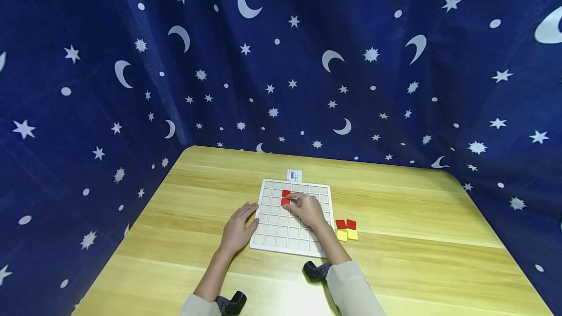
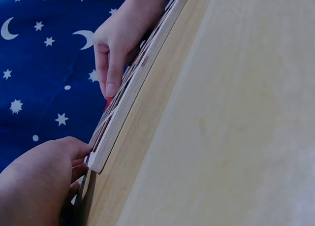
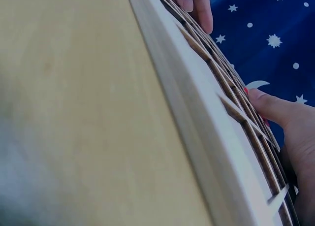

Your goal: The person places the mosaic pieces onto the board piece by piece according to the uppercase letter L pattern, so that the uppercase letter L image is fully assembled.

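Observation:
A white gridded board (image 1: 275,248) lies on the table, with a red square tile (image 1: 286,193) in one of its upper cells. Just below that tile, my right hand (image 1: 306,210) pinches a second red tile (image 1: 285,202) at its right side, between thumb and fingers. Red also shows under the right fingertips (image 2: 111,89) in the left wrist view. My left hand (image 1: 237,229) rests at the board's left edge, fingers extended and thumb along the rim. Part of the grid is hidden beneath the right hand and forearm.
Right of the board lie two red tiles (image 1: 351,224) and two yellow tiles (image 1: 352,234). A small printed grid card (image 1: 294,175) sits behind the board's far edge. Beyond the wooden table (image 1: 408,223) hangs a dark blue curtain (image 1: 303,62) with moons and stars.

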The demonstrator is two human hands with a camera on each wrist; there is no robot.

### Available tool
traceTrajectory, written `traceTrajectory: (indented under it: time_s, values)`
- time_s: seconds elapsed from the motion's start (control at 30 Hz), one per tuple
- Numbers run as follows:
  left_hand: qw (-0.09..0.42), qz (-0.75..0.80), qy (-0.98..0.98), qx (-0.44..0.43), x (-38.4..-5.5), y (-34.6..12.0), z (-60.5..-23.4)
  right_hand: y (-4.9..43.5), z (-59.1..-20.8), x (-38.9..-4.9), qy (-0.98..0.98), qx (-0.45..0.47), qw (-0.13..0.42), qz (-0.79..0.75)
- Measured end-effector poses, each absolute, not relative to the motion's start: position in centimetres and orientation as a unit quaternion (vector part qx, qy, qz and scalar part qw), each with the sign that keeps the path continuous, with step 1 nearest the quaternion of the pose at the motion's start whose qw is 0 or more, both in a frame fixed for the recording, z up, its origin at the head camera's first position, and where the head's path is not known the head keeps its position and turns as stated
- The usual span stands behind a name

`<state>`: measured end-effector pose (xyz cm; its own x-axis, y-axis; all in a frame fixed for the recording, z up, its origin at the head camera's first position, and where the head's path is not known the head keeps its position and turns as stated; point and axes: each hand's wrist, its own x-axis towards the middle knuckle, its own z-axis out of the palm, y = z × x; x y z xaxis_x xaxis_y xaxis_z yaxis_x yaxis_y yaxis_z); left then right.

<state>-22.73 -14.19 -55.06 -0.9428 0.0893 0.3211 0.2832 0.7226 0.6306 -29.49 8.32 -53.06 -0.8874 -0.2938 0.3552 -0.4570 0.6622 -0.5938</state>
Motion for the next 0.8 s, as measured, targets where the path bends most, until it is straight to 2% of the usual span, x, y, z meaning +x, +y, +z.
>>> traceTrajectory:
  time_s: [0.57,0.8]
  values:
    - [0.126,-0.36,-0.919,-0.095,-23.0,-14.18,-55.1,8.36,-53.34,-29.78,-0.897,0.219,0.132,0.359]
    - [0.13,-0.361,-0.918,-0.097,-22.97,-14.11,-55.06,8.52,-53.3,-29.58,-0.891,0.211,0.12,0.383]
